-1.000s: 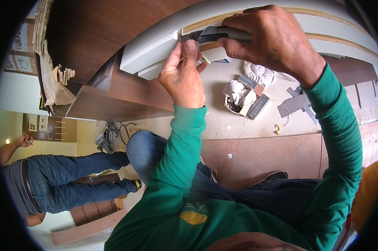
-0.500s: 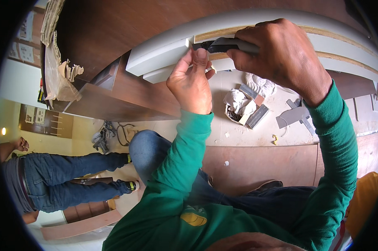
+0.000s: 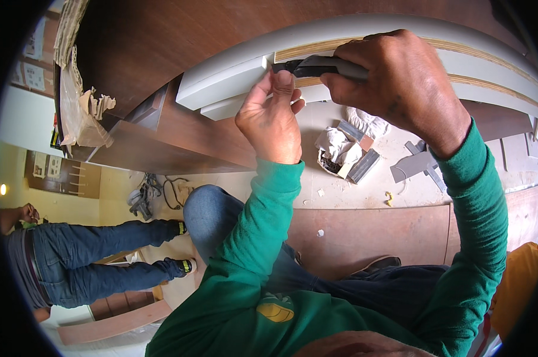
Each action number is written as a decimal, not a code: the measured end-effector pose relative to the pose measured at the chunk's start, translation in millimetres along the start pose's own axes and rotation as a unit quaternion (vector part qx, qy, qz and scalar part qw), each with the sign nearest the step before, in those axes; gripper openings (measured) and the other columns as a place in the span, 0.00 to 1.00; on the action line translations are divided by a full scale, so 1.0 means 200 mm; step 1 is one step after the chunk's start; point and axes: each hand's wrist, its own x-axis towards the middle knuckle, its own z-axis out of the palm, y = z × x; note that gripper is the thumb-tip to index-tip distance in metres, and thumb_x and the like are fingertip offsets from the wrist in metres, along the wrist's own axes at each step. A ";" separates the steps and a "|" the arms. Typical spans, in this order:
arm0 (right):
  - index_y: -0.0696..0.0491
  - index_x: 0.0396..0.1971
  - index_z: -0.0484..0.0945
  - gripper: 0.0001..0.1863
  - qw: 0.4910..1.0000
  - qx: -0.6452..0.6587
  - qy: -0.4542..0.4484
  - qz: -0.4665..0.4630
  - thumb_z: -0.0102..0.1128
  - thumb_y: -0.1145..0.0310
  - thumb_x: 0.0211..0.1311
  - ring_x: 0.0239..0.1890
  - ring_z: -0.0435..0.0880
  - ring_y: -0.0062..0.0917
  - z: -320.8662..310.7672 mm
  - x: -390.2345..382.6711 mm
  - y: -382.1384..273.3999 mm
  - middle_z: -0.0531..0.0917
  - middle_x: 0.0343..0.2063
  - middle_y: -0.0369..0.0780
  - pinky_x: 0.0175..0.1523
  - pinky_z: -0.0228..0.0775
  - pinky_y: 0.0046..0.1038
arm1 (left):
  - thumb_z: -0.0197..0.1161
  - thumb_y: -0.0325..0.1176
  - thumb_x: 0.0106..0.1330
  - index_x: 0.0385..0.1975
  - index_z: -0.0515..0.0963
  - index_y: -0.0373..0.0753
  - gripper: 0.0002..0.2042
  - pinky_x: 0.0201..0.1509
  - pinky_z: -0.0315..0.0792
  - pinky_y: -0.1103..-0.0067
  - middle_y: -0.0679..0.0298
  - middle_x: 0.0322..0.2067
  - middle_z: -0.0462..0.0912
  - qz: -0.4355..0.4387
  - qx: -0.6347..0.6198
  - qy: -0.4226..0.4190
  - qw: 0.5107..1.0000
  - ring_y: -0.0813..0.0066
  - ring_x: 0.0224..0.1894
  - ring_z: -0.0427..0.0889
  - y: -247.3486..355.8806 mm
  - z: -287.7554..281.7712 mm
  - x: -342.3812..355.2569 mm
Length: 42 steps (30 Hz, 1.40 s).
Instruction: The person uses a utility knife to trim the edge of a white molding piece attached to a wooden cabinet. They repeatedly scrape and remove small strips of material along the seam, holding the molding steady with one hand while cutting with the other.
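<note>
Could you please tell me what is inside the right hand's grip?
The right hand holds a dark hand tool; its front part shows, reaching toward the left hand. The tool's rear end is covered by the gripping hand.

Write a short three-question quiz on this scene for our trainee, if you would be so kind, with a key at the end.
1. Which of the wearer's hands grips the dark tool?
2. True or false: the left hand is far from the dark tool.
3. On which side of the picture is the co-worker?
A. left
B. centre
C. right

Key:
1. The right hand.
2. False: it is right by the dark tool's tip.
3. A.
</note>
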 end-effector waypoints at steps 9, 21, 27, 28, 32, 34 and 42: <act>0.54 0.30 0.93 0.15 1.000 -0.009 0.013 0.003 0.76 0.55 0.57 0.22 0.90 0.43 0.01 0.00 -0.01 0.87 0.19 0.48 0.33 0.87 0.40 | 0.80 0.38 0.71 0.54 0.87 0.26 0.21 0.34 0.83 0.80 0.63 0.36 0.89 0.004 0.001 0.005 1.000 0.76 0.32 0.84 -0.01 -0.01 0.01; 0.55 0.31 0.93 0.14 1.000 0.014 0.019 -0.018 0.77 0.59 0.56 0.23 0.90 0.43 0.02 -0.02 0.00 0.87 0.20 0.47 0.33 0.86 0.39 | 0.78 0.35 0.73 0.56 0.86 0.28 0.19 0.41 0.85 0.78 0.63 0.43 0.90 0.001 -0.033 -0.032 0.999 0.77 0.41 0.87 -0.06 -0.06 0.04; 0.53 0.31 0.93 0.13 1.000 -0.003 0.013 -0.010 0.78 0.58 0.56 0.22 0.89 0.40 0.04 -0.05 -0.02 0.87 0.19 0.44 0.32 0.85 0.39 | 0.75 0.34 0.77 0.58 0.86 0.31 0.16 0.41 0.85 0.77 0.63 0.45 0.90 0.001 -0.046 -0.045 0.998 0.76 0.43 0.87 -0.06 -0.08 0.02; 0.53 0.31 0.92 0.13 1.000 -0.004 0.012 -0.015 0.78 0.58 0.56 0.23 0.89 0.40 0.03 -0.06 -0.02 0.87 0.20 0.42 0.32 0.85 0.39 | 0.74 0.35 0.77 0.58 0.86 0.32 0.16 0.41 0.84 0.77 0.63 0.45 0.90 0.004 -0.053 -0.044 0.998 0.76 0.42 0.87 -0.06 -0.09 0.01; 0.51 0.31 0.90 0.12 0.994 -0.043 0.068 -0.072 0.76 0.58 0.56 0.27 0.88 0.38 -0.02 -0.09 -0.03 0.86 0.24 0.38 0.34 0.83 0.40 | 0.72 0.46 0.77 0.54 0.85 0.34 0.20 0.40 0.83 0.72 0.62 0.44 0.89 0.000 0.033 -0.003 0.999 0.74 0.37 0.84 0.08 -0.09 -0.03; 0.50 0.32 0.89 0.12 0.996 -0.047 0.035 -0.064 0.75 0.57 0.57 0.30 0.89 0.37 -0.03 -0.13 -0.03 0.85 0.26 0.37 0.35 0.83 0.39 | 0.71 0.46 0.77 0.54 0.85 0.35 0.19 0.40 0.82 0.73 0.62 0.43 0.89 -0.014 0.068 -0.041 0.997 0.74 0.38 0.84 0.08 -0.12 -0.02; 0.51 0.32 0.90 0.12 0.996 -0.036 0.016 -0.075 0.74 0.57 0.60 0.29 0.90 0.38 -0.05 -0.16 -0.03 0.86 0.24 0.39 0.34 0.84 0.39 | 0.68 0.42 0.78 0.44 0.83 0.39 0.12 0.37 0.81 0.73 0.65 0.34 0.85 -0.091 0.026 0.005 0.995 0.73 0.35 0.83 0.11 -0.16 0.01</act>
